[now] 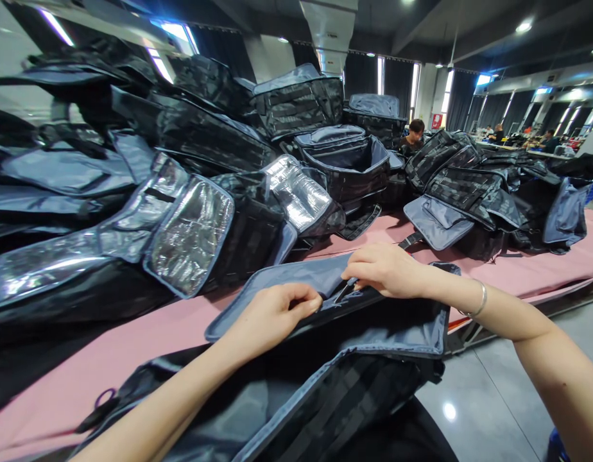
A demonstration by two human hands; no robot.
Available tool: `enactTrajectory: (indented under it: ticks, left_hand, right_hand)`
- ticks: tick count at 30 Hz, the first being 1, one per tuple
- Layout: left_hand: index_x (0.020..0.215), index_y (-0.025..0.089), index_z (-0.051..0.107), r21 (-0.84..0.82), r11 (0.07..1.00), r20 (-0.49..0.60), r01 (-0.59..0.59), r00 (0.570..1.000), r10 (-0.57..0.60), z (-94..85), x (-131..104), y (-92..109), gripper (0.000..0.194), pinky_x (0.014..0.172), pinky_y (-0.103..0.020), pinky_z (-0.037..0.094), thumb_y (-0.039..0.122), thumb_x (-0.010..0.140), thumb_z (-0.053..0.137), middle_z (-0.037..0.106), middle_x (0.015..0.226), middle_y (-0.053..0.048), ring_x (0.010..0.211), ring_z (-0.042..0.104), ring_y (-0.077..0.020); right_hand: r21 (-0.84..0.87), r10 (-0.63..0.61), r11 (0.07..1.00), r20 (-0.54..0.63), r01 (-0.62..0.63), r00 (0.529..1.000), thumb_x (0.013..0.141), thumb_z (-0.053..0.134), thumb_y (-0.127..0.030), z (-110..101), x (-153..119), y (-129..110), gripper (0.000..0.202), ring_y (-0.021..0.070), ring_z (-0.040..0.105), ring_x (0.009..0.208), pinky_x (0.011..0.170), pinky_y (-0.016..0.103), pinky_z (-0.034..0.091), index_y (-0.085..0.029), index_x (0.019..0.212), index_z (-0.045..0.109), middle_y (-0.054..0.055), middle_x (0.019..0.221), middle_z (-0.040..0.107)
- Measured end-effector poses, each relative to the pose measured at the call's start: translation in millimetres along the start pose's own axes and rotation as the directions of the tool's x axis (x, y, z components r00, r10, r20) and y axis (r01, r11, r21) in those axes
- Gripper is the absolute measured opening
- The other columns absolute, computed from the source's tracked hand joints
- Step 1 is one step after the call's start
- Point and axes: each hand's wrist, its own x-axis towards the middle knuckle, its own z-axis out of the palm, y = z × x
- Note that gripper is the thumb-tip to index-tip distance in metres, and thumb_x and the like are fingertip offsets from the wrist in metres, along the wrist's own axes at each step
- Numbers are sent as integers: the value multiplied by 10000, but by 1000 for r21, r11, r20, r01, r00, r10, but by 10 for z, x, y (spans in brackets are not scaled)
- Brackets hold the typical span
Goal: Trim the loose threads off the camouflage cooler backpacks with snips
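An open black camouflage bag (344, 385) with a grey-blue lining lies in front of me. My right hand (380, 269) is closed around small thread snips (345, 290), whose metal tips point down and left at loose threads by the lining seam. Left of the tips, my left hand (282, 308) pinches the edge of the bag between thumb and fingers. Just behind both hands lies the bag's grey-blue flap (258, 289).
Heaped bags (205, 128) cover the left and back of the pink table (147, 333), some with silver linings. More bags (470, 186) lie at the right. A person (414, 135) is behind the heap. A purple ring (105, 398) lies at the lower left.
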Motion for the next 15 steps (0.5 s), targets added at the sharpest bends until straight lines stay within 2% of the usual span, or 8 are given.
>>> enactTrajectory:
  ticks: [4,9,15]
  left_hand:
    - [652,205,600,-1,1000,-1,-14,1000,14,5,10,-1,340,681,-281,429,500,682,434,635,672,-11,688,572,-199]
    - [657,205,607,13,1000,-1,-12,1000,12,19,0,-8,335,687,-288,425,485,686,427,649,688,-11,695,584,-203]
    - [664,203,616,19,999,-19,-44,999,44,28,-8,-18,339,666,-282,435,485,698,431,651,666,-4,668,584,-192]
  right_hand:
    - [-76,-11,997,22,12,1000,888,498,-171,-6,10,-24,98,172,521,826,668,287,322,-167,906,594,55,910,630]
    - [-4,-14,1000,79,14,997,882,539,-229,17,41,6,108,170,526,847,653,274,316,-162,952,587,54,925,626]
    - [-35,-39,999,80,42,996,895,482,-168,28,70,-38,107,160,520,806,643,274,299,-171,892,589,39,903,632]
